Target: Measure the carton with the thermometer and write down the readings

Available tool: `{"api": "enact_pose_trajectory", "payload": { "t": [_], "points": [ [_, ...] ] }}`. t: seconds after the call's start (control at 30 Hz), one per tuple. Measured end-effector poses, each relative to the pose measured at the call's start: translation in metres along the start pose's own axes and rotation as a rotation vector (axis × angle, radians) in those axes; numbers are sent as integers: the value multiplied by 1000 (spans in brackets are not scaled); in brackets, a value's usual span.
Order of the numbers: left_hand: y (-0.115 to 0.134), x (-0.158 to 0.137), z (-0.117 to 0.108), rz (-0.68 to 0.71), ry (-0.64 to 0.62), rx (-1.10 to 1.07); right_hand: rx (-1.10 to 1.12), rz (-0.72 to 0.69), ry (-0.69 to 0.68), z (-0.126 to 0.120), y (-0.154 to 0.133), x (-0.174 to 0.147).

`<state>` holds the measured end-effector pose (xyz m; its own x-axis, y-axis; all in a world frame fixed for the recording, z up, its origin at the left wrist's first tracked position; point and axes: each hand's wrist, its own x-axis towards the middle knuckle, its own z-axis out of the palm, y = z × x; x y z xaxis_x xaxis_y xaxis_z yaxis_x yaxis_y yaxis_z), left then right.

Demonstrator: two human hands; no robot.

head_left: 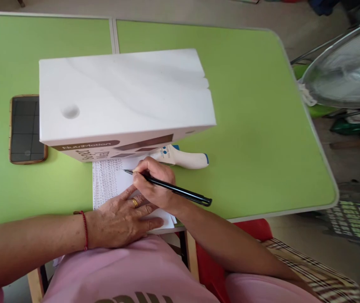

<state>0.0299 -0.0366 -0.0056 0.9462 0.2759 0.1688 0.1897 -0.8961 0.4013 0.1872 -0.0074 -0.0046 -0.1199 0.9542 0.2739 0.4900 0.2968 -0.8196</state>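
Note:
My right hand (154, 181) pinches a black pen (183, 192), its tip on or just above a white sheet of paper (104, 185). Rows of small handwriting cover the left side of that sheet. Flat across the paper's lower part lies my left hand (126, 216), fingers spread, with a gold ring on one finger and a red cord at the wrist. Just beyond the paper stands a large white box (126, 92) with a brown printed side. A white and blue handheld device, possibly a thermometer (186, 158), lies behind my right hand, partly hidden by the box.
A phone in a brown case (25, 128) lies left of the box, partly covered by it in view. All this rests on a green table (255, 126) with a pale rim. A fan (347, 67) stands beyond the right edge. Red and plaid cloth (312, 269) shows below.

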Motion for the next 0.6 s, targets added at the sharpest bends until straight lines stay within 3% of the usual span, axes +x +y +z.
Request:
{"api": "enact_pose_trajectory", "payload": {
  "t": [0.6],
  "points": [
    [2,0,-2,-25,-65,-19,10,29,-12,2,0,-1]
  ]
}}
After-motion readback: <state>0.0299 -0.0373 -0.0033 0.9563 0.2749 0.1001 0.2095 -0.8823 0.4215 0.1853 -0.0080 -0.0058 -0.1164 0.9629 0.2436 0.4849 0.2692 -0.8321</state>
